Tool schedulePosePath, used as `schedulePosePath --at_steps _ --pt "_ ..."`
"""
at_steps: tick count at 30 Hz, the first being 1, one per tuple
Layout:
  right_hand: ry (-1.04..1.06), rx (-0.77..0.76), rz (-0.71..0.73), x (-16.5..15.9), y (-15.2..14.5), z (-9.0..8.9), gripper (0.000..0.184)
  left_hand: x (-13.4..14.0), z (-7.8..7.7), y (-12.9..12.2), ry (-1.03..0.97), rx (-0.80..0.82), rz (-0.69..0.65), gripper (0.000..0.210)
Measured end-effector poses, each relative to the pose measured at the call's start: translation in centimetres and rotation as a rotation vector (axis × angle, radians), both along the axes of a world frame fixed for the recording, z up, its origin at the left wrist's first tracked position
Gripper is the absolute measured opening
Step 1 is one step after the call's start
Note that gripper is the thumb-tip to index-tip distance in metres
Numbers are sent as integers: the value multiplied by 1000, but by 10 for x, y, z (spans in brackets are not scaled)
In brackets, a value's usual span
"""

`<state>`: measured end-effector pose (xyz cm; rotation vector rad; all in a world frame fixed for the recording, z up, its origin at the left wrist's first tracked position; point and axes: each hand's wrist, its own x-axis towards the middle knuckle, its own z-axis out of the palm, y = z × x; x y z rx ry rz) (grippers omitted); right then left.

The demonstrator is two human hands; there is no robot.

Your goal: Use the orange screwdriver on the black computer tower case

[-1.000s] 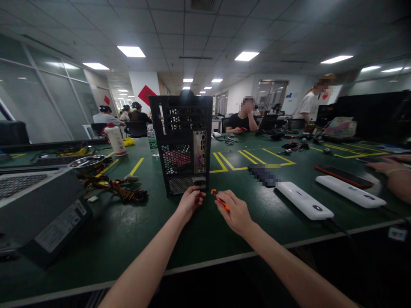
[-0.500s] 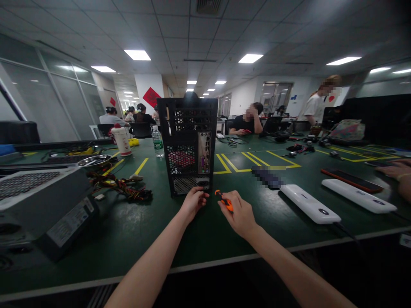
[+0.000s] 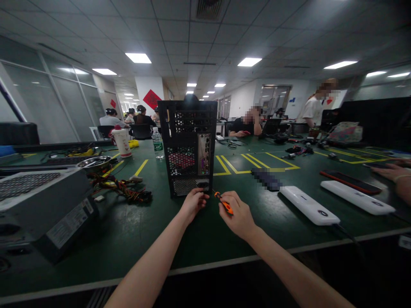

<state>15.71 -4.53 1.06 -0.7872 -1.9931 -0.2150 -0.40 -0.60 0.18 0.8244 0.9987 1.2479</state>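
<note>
Right hand [image 3: 238, 214]: fingers wrapped round the orange screwdriver [image 3: 227, 208] — its shaft slanting forward-left towards the case [image 3: 188, 143]'s lower right corner.
Left hand [image 3: 193, 205]: nearer that corner, fingers half-curled; holding anything? Can't tell.
Case: upright on the bench [image 3: 205, 244], ahead-left.

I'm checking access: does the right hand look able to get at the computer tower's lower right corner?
Probably yes: the right hand, holding an orange-handled screwdriver, is near the computer tower, with nothing visible between, though the left hand sits close by.
</note>
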Motion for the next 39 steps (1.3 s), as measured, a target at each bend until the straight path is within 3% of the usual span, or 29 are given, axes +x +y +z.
schedulePosePath --at_steps 6,15,24,30,35,39 --pt "-95 4 56 -2 -3 2 15 0 2 -1 -15 -9 8 28" --pt "140 -92 59 2 3 -1 16 0 2 -1 -12 -3 3 27" --pt "-156 -61 36 -1 -9 4 11 -2 -4 1 -35 37 -5 29" --pt "-28 -17 -31 2 -2 -2 14 -2 -4 2 -28 16 0 29" --pt "-75 80 -130 5 15 19 14 -2 -3 1 -67 26 -2 28" --pt "147 16 -64 0 22 36 12 0 3 1 -60 -24 35 24"
